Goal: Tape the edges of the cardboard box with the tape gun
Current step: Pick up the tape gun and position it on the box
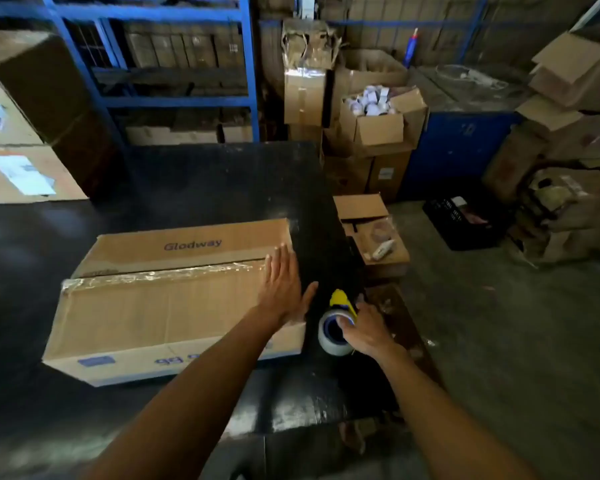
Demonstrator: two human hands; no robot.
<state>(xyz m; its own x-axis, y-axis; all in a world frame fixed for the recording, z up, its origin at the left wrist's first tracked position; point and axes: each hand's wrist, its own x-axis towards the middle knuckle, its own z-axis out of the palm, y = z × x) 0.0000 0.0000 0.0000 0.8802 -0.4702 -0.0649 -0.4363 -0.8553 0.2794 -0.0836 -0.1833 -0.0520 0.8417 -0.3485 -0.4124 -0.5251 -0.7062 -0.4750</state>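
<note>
A long cardboard box [160,306] printed "Glodway" lies on the black table [201,188]. Clear tape [160,274] runs along its top centre seam from the left end to the right end. My left hand [282,285] lies flat, fingers spread, on the box's right end near the seam. Just right of the box, my right hand [366,329] grips the yellow tape gun [338,320] with its roll of clear tape, held low over the table and apart from the box.
An open box [371,233] with tape rolls sits off the table's right edge. Stacked cartons [378,123] and blue shelving [174,64] stand behind. More boxes [21,147] sit at the table's far left. A black crate [461,220] rests on the floor at right.
</note>
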